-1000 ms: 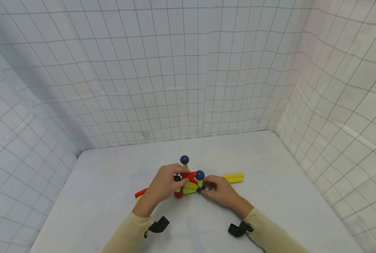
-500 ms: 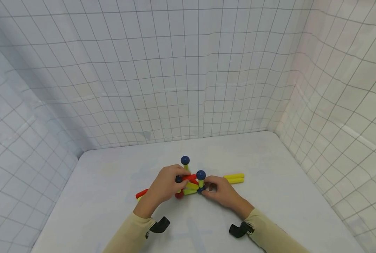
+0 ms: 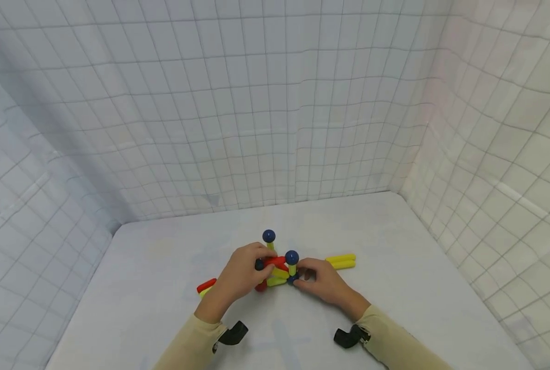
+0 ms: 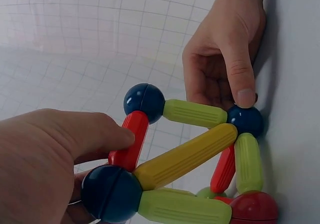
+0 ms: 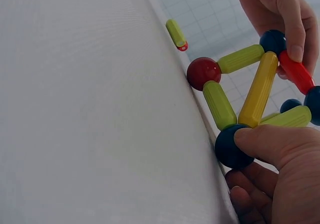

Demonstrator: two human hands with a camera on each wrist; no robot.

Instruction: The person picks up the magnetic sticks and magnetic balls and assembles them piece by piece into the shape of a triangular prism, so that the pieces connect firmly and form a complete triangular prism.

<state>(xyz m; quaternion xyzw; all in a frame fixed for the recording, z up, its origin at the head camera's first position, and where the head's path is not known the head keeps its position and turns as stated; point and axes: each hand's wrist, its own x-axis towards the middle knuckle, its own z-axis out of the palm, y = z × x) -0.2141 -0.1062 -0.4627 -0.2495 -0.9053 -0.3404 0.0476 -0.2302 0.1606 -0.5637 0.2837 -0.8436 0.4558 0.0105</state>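
Between my hands stands a frame of rods joined by balls. My left hand (image 3: 243, 270) pinches a red rod (image 4: 131, 144) at its top, thumb on the near side, between two blue balls. My right hand (image 3: 323, 281) holds the lower blue ball (image 5: 234, 146), its thumb (image 5: 255, 136) pressing on it and its other fingers partly hidden. A yellow rod (image 4: 185, 156) slants from this ball up to the upper blue ball (image 4: 112, 193). Lime rods form other sides, and a dark red ball (image 5: 204, 74) sits at a lower corner. Another blue ball (image 3: 268, 236) tops a lime rod at the back.
Two yellow rods (image 3: 341, 261) lie on the white table (image 3: 395, 318) right of the frame. A loose red rod (image 3: 206, 285) and a lime rod (image 3: 205, 291) lie left, partly behind my left forearm. Gridded cloth (image 3: 275, 103) encloses the table's back and sides.
The red rod in my left hand has come down slightly and lies more level against the frame. My right hand stays at the lower blue ball.
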